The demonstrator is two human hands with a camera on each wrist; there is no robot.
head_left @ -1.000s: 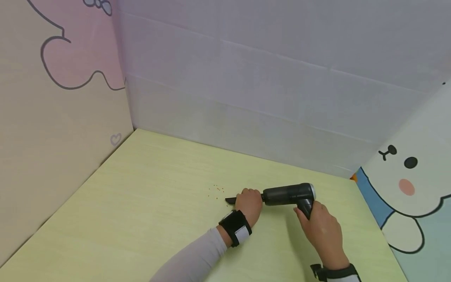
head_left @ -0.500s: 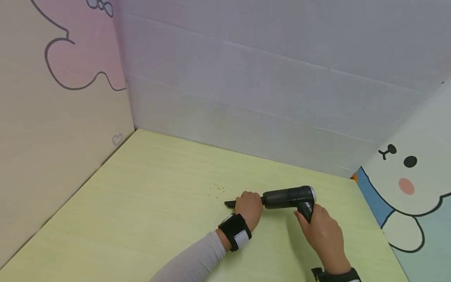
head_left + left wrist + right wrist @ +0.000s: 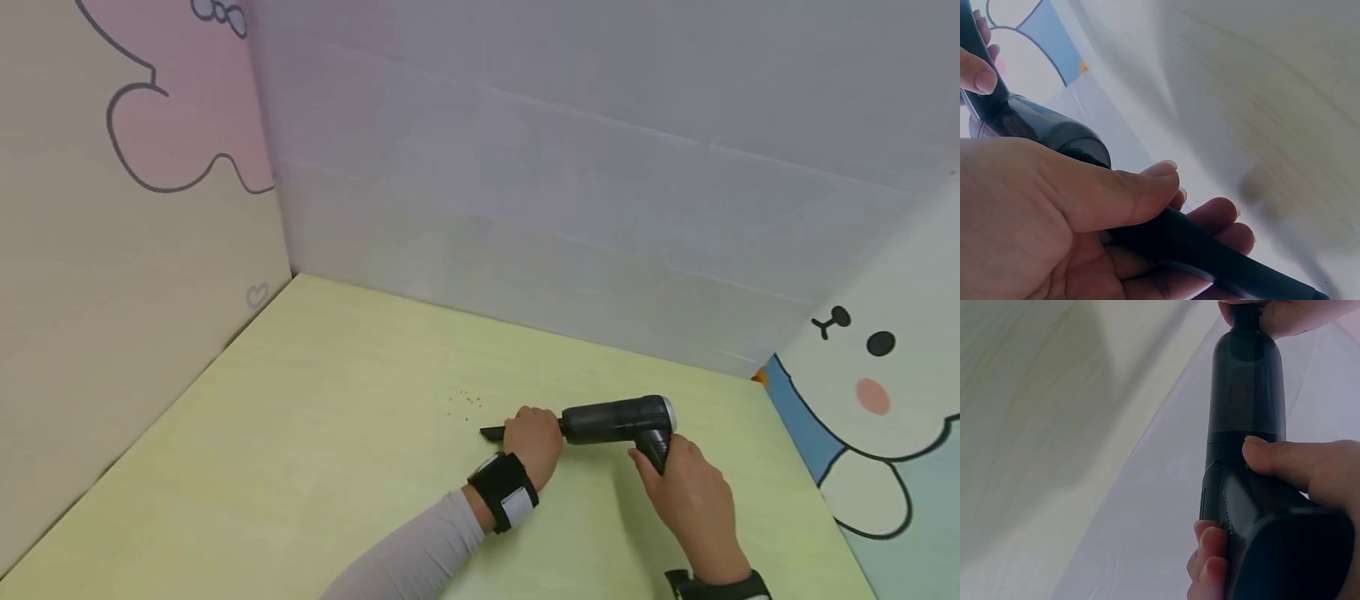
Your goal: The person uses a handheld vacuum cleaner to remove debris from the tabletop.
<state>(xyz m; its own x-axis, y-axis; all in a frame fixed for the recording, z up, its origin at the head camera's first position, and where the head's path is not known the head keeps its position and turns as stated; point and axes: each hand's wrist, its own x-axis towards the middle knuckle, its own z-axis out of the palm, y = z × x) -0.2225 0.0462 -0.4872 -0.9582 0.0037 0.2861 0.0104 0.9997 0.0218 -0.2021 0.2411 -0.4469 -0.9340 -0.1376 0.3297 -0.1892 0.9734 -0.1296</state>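
A black handheld vacuum cleaner [image 3: 607, 422] is held over the table, its narrow nozzle [image 3: 492, 433] pointing left. My left hand [image 3: 534, 443] grips the nozzle attachment near the body; in the left wrist view thumb and fingers wrap the dark nozzle [image 3: 1210, 250]. My right hand [image 3: 692, 492] holds the handle, and in the right wrist view its thumb lies on the body [image 3: 1244, 394] just above the grip. Several tiny orange crumbs [image 3: 467, 404] lie on the table just beyond and left of the nozzle tip. Whether the tip touches the table is unclear.
The pale yellow table [image 3: 300, 417] meets a grey-white wall [image 3: 525, 208] at the back. A beige panel [image 3: 135, 292] with a pink drawing stands on the left, and a panel with a cartoon face [image 3: 862, 433] on the right.
The vacuum cleaner and both hands have shifted slightly toward me, then stayed almost still. One crumb near the nozzle tip, visible a second ago, is no longer seen. The head view has turned slightly left.
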